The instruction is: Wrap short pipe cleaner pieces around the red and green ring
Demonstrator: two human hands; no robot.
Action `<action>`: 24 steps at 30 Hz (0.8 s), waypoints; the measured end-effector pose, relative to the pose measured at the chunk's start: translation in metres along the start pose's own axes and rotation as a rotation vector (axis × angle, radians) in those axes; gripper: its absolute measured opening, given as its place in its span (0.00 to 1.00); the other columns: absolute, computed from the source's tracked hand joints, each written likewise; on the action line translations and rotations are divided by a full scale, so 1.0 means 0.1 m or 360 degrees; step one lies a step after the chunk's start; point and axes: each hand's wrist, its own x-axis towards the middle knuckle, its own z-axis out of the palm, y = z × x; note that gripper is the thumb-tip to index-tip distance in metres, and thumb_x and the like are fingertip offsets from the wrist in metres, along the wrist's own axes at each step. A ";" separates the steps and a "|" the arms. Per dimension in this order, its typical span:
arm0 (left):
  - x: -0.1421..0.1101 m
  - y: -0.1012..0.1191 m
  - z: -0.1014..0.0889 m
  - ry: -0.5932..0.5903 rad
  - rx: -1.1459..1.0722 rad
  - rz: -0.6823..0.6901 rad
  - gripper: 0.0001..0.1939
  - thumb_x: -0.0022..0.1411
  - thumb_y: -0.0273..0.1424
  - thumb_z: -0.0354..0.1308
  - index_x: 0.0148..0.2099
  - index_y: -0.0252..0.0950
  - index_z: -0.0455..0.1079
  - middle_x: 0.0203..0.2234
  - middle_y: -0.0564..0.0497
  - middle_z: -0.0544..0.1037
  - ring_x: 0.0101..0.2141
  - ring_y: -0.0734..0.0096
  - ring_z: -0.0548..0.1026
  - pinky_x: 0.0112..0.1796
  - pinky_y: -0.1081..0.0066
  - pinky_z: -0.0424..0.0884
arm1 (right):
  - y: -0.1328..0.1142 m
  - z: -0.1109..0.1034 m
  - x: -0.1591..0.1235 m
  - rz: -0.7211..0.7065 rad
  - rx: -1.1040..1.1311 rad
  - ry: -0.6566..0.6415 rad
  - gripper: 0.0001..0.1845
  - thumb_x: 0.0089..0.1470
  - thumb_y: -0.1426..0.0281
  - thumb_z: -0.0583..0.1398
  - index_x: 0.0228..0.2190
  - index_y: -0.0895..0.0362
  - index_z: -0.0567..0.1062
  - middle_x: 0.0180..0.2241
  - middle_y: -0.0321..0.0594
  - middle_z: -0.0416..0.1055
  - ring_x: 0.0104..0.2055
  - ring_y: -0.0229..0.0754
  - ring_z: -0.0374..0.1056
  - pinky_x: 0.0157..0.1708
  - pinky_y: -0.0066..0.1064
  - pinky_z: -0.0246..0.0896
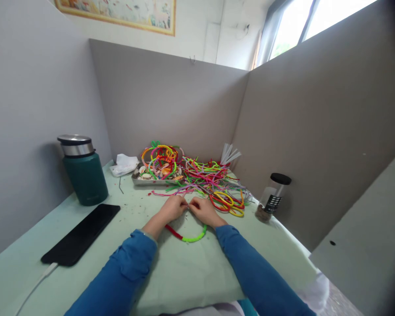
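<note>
My left hand (173,208) and my right hand (204,211) meet above the middle of the table, fingertips pinched close together. A curved pipe cleaner (193,239), red on its left part and bright green on its right, bows toward me between the two hands. Its upper ends run in behind my fingers, and the exact spot being pinched is hidden. Just beyond my right hand lie red and yellow loops (228,201) that look like scissor handles. Behind them spreads a tangled heap of colourful pipe cleaners (206,172).
A metal tray (158,181) holds shells and pipe cleaner shapes. White tissue (125,163) lies beside it. At left stand a green bottle (85,177) and a charging black phone (82,235). A clear jar (270,199) with a black lid stands right. Grey partitions (171,101) surround the table.
</note>
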 end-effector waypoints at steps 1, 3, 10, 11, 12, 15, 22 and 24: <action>0.00 0.00 0.00 -0.0001 0.0000 0.0007 0.11 0.54 0.30 0.52 0.33 0.34 0.76 0.27 0.48 0.77 0.30 0.70 0.71 0.31 0.73 0.61 | 0.00 0.00 0.00 0.0000 -0.0002 0.0002 0.05 0.51 0.70 0.57 0.27 0.57 0.73 0.24 0.35 0.71 0.25 0.34 0.63 0.26 0.24 0.50; 0.00 0.00 0.00 0.0001 0.0000 0.0011 0.11 0.55 0.30 0.52 0.34 0.35 0.76 0.28 0.48 0.77 0.30 0.70 0.71 0.32 0.73 0.61 | 0.00 0.00 0.00 0.0003 -0.0005 0.0005 0.05 0.51 0.71 0.57 0.27 0.57 0.73 0.24 0.35 0.71 0.25 0.34 0.62 0.25 0.24 0.50; -0.01 0.02 -0.02 0.0000 -0.0024 -0.0008 0.10 0.55 0.30 0.53 0.33 0.35 0.76 0.28 0.48 0.77 0.31 0.70 0.71 0.32 0.74 0.61 | 0.00 0.01 0.00 0.0004 0.0008 0.0008 0.05 0.51 0.71 0.57 0.27 0.57 0.73 0.24 0.35 0.71 0.25 0.34 0.62 0.26 0.24 0.51; -0.01 0.03 -0.02 0.0012 -0.0029 -0.0013 0.10 0.55 0.31 0.54 0.33 0.35 0.76 0.28 0.48 0.77 0.31 0.70 0.71 0.32 0.74 0.61 | 0.01 0.01 0.00 0.0007 0.0008 0.0009 0.05 0.51 0.71 0.57 0.27 0.57 0.73 0.24 0.35 0.70 0.25 0.34 0.62 0.26 0.24 0.51; -0.01 0.03 -0.02 0.0032 -0.0038 -0.0021 0.09 0.55 0.31 0.54 0.33 0.35 0.75 0.28 0.48 0.77 0.31 0.70 0.71 0.32 0.74 0.61 | 0.01 0.00 0.00 0.0009 0.0010 0.0010 0.05 0.51 0.71 0.57 0.27 0.57 0.73 0.24 0.35 0.70 0.25 0.34 0.62 0.26 0.24 0.51; -0.01 0.03 -0.01 0.0111 -0.0077 -0.0047 0.08 0.54 0.31 0.55 0.34 0.34 0.74 0.29 0.49 0.77 0.31 0.71 0.71 0.31 0.74 0.61 | 0.00 0.00 0.00 0.0003 0.0021 0.0014 0.05 0.52 0.71 0.56 0.27 0.57 0.72 0.24 0.35 0.70 0.25 0.34 0.62 0.26 0.24 0.50; -0.01 0.04 -0.01 0.0172 -0.0130 -0.0080 0.06 0.52 0.27 0.55 0.34 0.34 0.73 0.29 0.50 0.77 0.32 0.71 0.71 0.33 0.74 0.62 | 0.00 0.00 0.00 -0.0017 0.0055 0.0034 0.05 0.52 0.71 0.56 0.27 0.57 0.72 0.24 0.34 0.70 0.26 0.34 0.62 0.27 0.24 0.51; -0.02 0.04 -0.01 0.0175 -0.0132 -0.0063 0.07 0.52 0.26 0.55 0.34 0.34 0.73 0.28 0.50 0.77 0.31 0.71 0.71 0.33 0.74 0.62 | -0.01 0.00 0.00 -0.0014 0.0058 0.0044 0.05 0.52 0.71 0.56 0.27 0.58 0.72 0.24 0.35 0.70 0.26 0.34 0.62 0.27 0.24 0.51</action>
